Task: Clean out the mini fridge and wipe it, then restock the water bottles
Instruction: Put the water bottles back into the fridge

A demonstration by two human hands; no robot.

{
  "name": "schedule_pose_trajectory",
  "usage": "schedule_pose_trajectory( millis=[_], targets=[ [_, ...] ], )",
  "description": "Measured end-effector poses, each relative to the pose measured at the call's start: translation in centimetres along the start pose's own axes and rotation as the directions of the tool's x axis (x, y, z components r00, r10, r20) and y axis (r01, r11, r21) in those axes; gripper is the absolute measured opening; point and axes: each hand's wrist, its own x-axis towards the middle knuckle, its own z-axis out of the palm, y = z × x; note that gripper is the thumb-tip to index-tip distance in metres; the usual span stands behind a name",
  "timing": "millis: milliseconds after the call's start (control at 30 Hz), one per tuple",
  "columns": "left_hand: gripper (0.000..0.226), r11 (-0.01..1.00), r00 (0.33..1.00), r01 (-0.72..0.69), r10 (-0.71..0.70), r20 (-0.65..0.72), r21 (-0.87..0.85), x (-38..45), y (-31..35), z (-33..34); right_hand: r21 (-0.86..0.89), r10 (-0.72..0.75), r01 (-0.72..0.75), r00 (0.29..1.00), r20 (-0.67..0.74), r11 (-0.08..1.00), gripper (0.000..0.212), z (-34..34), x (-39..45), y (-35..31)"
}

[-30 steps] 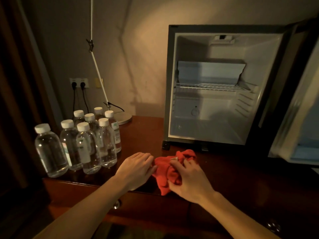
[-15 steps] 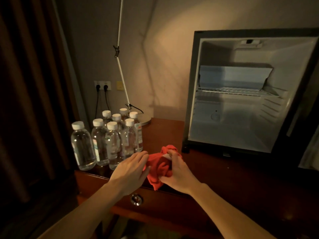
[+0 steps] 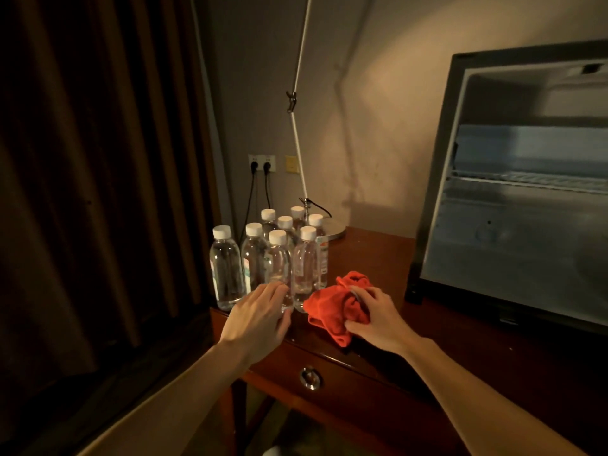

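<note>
Head view: the right hand [image 3: 375, 315] clutches a crumpled red cloth [image 3: 335, 304] on the wooden worktop [image 3: 378, 255]. The left hand [image 3: 260, 314], fingers relaxed, reaches the water bottles [image 3: 269, 258] clustered at 10 o'clock. The open mini fridge [image 3: 519, 192] stands at 2 o'clock.
</note>
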Motion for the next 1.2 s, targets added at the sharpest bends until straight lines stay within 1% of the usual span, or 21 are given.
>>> schedule_pose_trajectory(
  millis=[67,133,200,300,400,500,600,667,700,767,833,1000,1100,1200],
  targets=[
    [0.034,0.997,0.997,0.076,-0.076,-0.005,-0.026,0.2,-0.3,-0.4,-0.075,0.015,-0.015,1.000,-0.001,0.997,0.084,-0.4,0.1,-0.3],
    [0.039,0.987,0.988,0.154,-0.155,-0.002,-0.050,0.6,-0.5,-0.6,-0.164,0.029,-0.030,1.000,-0.013,0.986,0.100,-0.7,-0.2,-0.9],
    [0.049,0.971,0.973,0.228,-0.230,-0.016,-0.072,1.1,-0.4,-0.7,-0.184,-0.027,0.008,0.995,-0.101,0.983,0.109,-1.1,-0.5,-1.7],
    [0.062,0.938,0.944,0.317,-0.326,-0.049,-0.143,2.2,0.0,-0.9,-0.130,-0.111,0.080,0.962,-0.249,0.988,0.115,-1.7,0.0,-3.5],
    [0.073,0.899,0.910,0.396,-0.412,-0.053,-0.190,3.2,0.2,-0.7,-0.017,-0.118,0.119,0.936,-0.333,0.993,0.105,-1.6,1.4,-5.3],
    [0.080,0.873,0.882,0.449,-0.468,-0.064,-0.193,4.1,0.0,-0.4,0.100,-0.093,0.135,0.934,-0.344,0.986,0.092,-1.4,2.8,-6.9],
    [0.087,0.860,0.864,0.487,-0.500,-0.055,-0.153,4.9,-0.4,-0.4,0.197,-0.071,0.133,0.954,-0.292,0.971,0.084,-1.1,4.3,-8.3],
    [0.091,0.868,0.870,0.483,-0.491,-0.042,-0.115,5.3,-0.4,-0.3,0.237,-0.042,0.097,0.973,-0.229,0.967,0.090,-0.6,5.4,-8.9],
    [0.092,0.876,0.878,0.473,-0.477,-0.034,-0.094,5.4,-0.4,-0.3,0.255,-0.031,0.081,0.980,-0.196,0.963,0.089,-0.3,5.9,-9.1],
    [0.093,0.885,0.886,0.461,-0.463,-0.015,-0.067,5.6,-0.4,-0.1,0.297,-0.023,0.069,0.988,-0.154,0.952,0.079,0.2,6.5,-9.5],
    [0.092,0.872,0.874,0.486,-0.487,0.002,-0.065,5.8,-0.4,0.0,0.312,-0.025,0.073,0.988,-0.154,0.947,0.075,0.6,6.9,-9.7],
    [0.070,0.849,0.859,0.508,-0.513,0.005,-0.142,6.0,-0.2,0.1,0.305,-0.006,0.069,0.979,-0.203,0.950,0.069,1.6,7.4,-9.6],
    [0.069,0.842,0.852,0.515,-0.523,-0.007,-0.159,5.7,0.4,-0.3,0.314,0.022,0.058,0.969,-0.245,0.948,0.063,1.8,7.5,-9.4],
    [0.068,0.838,0.854,0.505,-0.519,-0.016,-0.205,5.3,1.1,-0.6,0.360,0.045,0.053,0.965,-0.258,0.931,0.069,1.7,7.3,-9.2]
  ],
)
